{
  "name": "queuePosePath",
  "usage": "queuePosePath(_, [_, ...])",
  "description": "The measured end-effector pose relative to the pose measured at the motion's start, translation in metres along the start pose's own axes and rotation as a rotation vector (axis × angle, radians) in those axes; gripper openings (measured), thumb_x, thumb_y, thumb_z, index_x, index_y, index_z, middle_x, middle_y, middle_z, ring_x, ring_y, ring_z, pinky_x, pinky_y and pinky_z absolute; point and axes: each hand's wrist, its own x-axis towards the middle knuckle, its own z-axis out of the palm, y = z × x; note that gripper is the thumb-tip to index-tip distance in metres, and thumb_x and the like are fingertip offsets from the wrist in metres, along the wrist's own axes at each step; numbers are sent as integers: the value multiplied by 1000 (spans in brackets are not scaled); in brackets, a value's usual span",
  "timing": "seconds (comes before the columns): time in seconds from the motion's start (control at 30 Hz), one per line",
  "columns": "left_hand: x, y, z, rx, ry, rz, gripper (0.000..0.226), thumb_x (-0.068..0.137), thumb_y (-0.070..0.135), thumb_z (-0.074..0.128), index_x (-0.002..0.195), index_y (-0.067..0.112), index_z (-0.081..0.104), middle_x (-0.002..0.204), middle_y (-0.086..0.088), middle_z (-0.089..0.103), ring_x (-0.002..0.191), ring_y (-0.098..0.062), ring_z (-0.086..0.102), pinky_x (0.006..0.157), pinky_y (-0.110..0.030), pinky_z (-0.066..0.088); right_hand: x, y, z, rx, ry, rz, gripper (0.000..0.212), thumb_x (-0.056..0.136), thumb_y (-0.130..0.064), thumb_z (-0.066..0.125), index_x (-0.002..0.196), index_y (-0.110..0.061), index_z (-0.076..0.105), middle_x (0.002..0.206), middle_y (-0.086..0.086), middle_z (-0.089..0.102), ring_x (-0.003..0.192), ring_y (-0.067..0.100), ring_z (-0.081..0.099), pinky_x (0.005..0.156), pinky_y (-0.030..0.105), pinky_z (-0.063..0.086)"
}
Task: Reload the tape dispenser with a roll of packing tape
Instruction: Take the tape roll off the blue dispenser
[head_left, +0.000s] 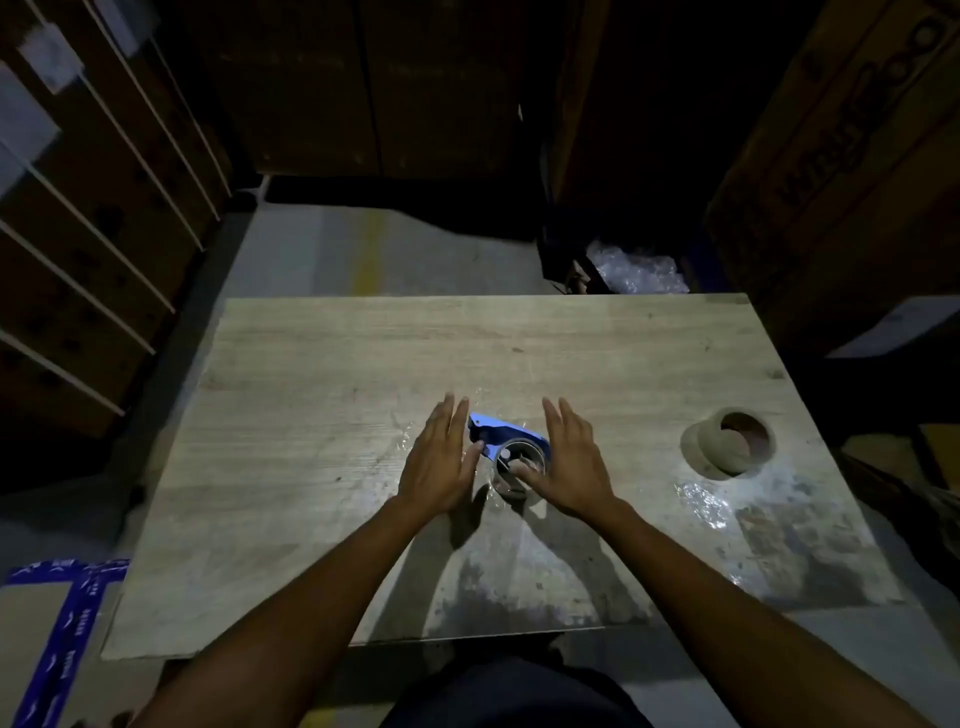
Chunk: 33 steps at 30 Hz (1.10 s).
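Note:
A blue tape dispenser (506, 432) lies on its side in the middle of the wooden table (337, 364). A greyish ring-shaped roll (521, 453) sits in its holder. My left hand (436, 467) is just left of the dispenser, fingers stretched out, thumb touching the blue body. My right hand (571, 467) is just right of it, fingers also stretched, thumb resting on the roll. Neither hand closes around anything. A brown roll (727, 441) lies tilted on the table far to the right, apart from both hands.
Shiny clear film (701, 501) sticks to the table near the brown roll. Stacked cardboard boxes (841, 171) stand right, behind and left (88, 249). Bubble wrap (636, 270) lies behind the table. A box with blue tape (67, 623) sits at lower left.

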Motion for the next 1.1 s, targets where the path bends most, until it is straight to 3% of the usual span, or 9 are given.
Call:
queuePosePath(0.1, [-2, 3, 4, 48, -62, -6, 71, 103, 45, 41, 160, 18, 9, 169, -7, 7, 156, -25, 9, 123, -39, 18, 5, 6, 8, -69, -125, 21, 121, 67, -75, 66, 156, -23, 3, 165, 11, 5, 148, 35, 12, 113, 54, 29])
queuePosePath(0.17, [-2, 5, 8, 51, -132, 1, 78, 100, 44, 48, 160, 17, 7, 168, -10, 14, 153, -31, 20, 118, -45, 30, 8, 9, 15, -86, -194, 24, 128, 62, -78, 67, 156, -24, 0, 165, 10, 3, 149, 35, 10, 113, 55, 29])
queuePosePath(0.27, [-2, 11, 9, -27, -237, -48, 88, 94, 36, 59, 160, 15, 6, 152, -14, 44, 133, -33, 46, 98, -42, 46, 10, 11, 23, -91, -228, -7, 129, 61, -75, 70, 156, -24, -1, 165, 12, 4, 148, 37, 11, 111, 55, 31])
queuePosePath(0.37, [-6, 27, 15, -418, -282, -238, 82, 93, 18, 64, 159, 21, 15, 122, -4, 62, 109, -21, 60, 92, -37, 50, 12, 5, 28, -92, -275, -32, 132, 60, -69, 77, 156, -25, -3, 164, 14, 3, 148, 39, 10, 112, 57, 31])
queuePosePath(0.5, [-8, 37, 26, -868, -214, -522, 64, 90, -1, 60, 147, 19, 37, 116, -8, 66, 109, -28, 65, 104, -56, 49, 16, 4, 35, -96, -320, -45, 131, 64, -57, 82, 157, -23, -3, 164, 16, 1, 147, 41, 11, 111, 56, 34])
queuePosePath(0.63, [-9, 46, 25, -1141, -163, -736, 69, 93, -8, 54, 154, 10, 27, 119, -10, 61, 107, -30, 60, 101, -48, 47, 19, 9, 38, -82, -265, -70, 108, 76, -54, 73, 155, -23, 8, 155, 17, 23, 136, 39, 29, 100, 48, 45])
queuePosePath(0.8, [-11, 45, 27, -1158, -197, -762, 73, 94, 1, 57, 157, 11, 20, 142, -13, 58, 120, -34, 64, 107, -51, 48, 16, 15, 37, 97, -198, -13, 72, 76, -52, 70, 140, -37, 40, 123, 11, 40, 114, 32, 41, 85, 38, 49])
queuePosePath(1.0, [-17, 45, 30, -1250, -111, -749, 49, 96, 1, 53, 144, 4, 43, 130, -18, 66, 117, -34, 66, 104, -49, 51, 15, 32, 29, 182, -181, -23, 61, 70, -60, 67, 125, -36, 57, 103, 6, 39, 96, 25, 41, 79, 32, 42])
queuePosePath(1.1, [-20, 46, 28, -1321, 7, -793, 29, 97, 3, 54, 125, 4, 59, 119, -21, 70, 106, -33, 70, 91, -40, 57, 12, 36, 25, 353, -154, 95, 40, 72, -56, 68, 96, -24, 72, 94, 6, 56, 82, 22, 58, 71, 35, 54])
